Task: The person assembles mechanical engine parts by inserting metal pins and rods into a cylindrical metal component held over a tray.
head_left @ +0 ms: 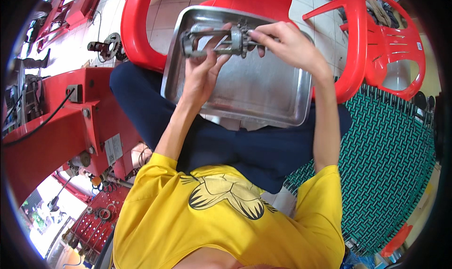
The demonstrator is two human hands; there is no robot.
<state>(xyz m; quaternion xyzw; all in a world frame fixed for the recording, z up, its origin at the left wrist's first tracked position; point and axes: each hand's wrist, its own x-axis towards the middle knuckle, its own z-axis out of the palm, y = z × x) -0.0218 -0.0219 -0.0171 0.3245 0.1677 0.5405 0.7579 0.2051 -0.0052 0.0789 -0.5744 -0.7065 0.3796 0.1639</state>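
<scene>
My left hand [201, 76] is closed around a grey metal machine part [237, 41], with a thumb and fingers on its bars. The part is cage-like: two end pieces are joined by bars, and its right end is thicker and toothed or ridged. It is held sideways above the far half of a shallow metal tray [259, 92]. At the part's right end, my right hand [291, 45] has its thumb and fingers pinched together against it. Whatever small thing those fingertips may grip is hidden.
A red plastic chair [143, 28] stands beyond and around the tray, with another red chair [400, 45] at far right. A green woven seat [386, 160] lies to my right. Red machinery [101, 104] fills the left, near a sprocket [113, 46] on the tiled floor.
</scene>
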